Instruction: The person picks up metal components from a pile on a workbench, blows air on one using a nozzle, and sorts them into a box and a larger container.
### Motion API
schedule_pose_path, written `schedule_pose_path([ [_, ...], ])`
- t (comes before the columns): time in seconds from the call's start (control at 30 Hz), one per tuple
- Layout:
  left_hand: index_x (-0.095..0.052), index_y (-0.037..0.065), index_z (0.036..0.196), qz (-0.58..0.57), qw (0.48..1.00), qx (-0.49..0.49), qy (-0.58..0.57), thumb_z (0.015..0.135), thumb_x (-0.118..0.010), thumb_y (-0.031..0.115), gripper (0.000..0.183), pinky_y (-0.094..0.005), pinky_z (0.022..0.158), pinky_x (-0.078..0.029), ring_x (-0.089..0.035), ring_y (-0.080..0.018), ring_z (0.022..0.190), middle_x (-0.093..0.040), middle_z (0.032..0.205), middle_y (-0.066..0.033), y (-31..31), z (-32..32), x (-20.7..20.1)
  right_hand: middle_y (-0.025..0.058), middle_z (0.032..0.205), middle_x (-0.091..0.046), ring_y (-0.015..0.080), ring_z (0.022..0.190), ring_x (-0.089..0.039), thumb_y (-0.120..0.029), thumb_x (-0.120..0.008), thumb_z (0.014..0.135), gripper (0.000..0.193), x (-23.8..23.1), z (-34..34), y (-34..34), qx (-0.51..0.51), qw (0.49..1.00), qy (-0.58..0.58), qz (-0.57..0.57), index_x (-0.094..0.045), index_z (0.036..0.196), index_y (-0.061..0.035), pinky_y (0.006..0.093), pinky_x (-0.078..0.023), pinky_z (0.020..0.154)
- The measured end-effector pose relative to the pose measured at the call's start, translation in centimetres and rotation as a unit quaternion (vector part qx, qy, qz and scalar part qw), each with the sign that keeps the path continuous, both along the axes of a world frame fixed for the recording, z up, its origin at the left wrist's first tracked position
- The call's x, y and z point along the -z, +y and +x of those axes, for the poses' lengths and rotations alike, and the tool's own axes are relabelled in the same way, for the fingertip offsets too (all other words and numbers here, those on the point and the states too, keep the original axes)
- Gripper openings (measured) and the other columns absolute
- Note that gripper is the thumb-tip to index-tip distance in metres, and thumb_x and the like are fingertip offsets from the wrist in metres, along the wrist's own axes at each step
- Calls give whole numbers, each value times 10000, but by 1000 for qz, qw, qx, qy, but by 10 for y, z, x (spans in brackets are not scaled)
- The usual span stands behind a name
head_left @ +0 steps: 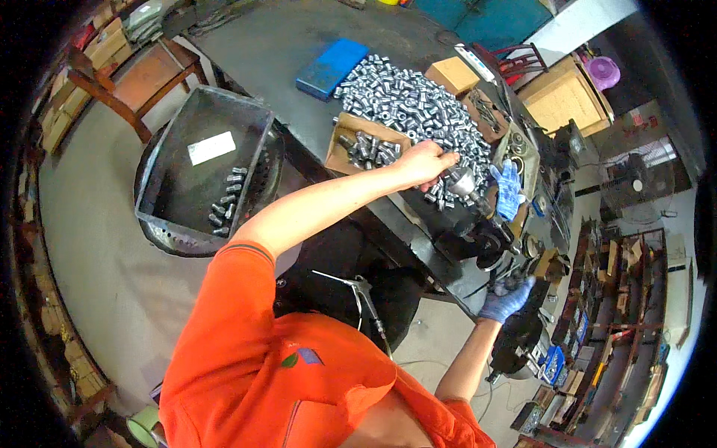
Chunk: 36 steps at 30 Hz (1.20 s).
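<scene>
My bare left hand [427, 166] reaches over the bench beside the metal chuck [461, 181] of a small bench machine. Its fingers are curled together at the chuck, and whatever they hold is hidden. Lower right, my right hand [506, 300] wears a blue glove and is closed around a dark handle [514, 281] at the machine's near end. Close to the left hand lies a large heap of shiny metal fittings [403, 93]. An open cardboard box [346, 160] with more fittings stands against the heap. Past the chuck rests a loose blue-and-white glove [508, 190].
To the left, a dark metal tray [160, 196] holds several fittings and a white card [212, 148]. An air blow gun [360, 287] with a hose lies below the bench edge. A blue box [331, 67] and a small carton [452, 75] flank the heap. Shelves [624, 321] stand right.
</scene>
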<state>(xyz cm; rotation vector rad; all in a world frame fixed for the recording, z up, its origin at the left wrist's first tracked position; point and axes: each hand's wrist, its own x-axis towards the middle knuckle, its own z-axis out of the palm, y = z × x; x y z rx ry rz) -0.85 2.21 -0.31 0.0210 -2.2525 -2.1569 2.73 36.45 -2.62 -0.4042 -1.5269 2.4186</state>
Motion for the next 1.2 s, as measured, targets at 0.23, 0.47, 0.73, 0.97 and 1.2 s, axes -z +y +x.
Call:
schedule_pose_path([
  [0.23,-562,-22,642,-77,997,-24,14,882,-490,379,473,-291,382,-420,-498,-135,353,-517,477,-70,-23,8,-12,80,898,-600,242,845,-581,-365,-480,861,363,41,-87,-5,-98,994,-23,-47,-566,1018,-49,359,-483,758],
  [0.47,-607,26,835,-459,874,-114,114,792,-577,370,347,-445,650,-464,-599,-357,743,-620,765,-182,-97,33,25,13,838,-555,143,704,-507,-423,-533,833,328,-32,-90,-9,79,995,55,33,-561,978,-130,279,-421,574],
  [0.73,-616,41,816,-532,835,-139,5,711,-616,188,180,-418,645,-467,-598,-355,744,-621,769,-153,-227,156,-4,-56,575,-445,63,394,-327,-400,-511,848,264,-19,3,-7,51,997,51,12,-567,856,-142,204,-252,361],
  [0.97,-639,65,835,-630,755,-25,-181,648,-603,115,196,-427,720,-470,-599,-330,841,-629,854,-150,-247,210,60,-59,512,-389,75,369,-302,-408,-528,847,324,25,1,-12,37,998,-47,-31,-544,750,-99,211,-245,350],
  [1.2,-635,52,848,-557,805,-68,-191,677,-585,107,187,-430,725,-470,-595,-344,832,-621,819,-175,-256,216,84,-45,515,-363,74,369,-285,-446,-530,841,396,28,1,-4,8,998,-59,-4,-531,829,-50,241,-310,362],
])
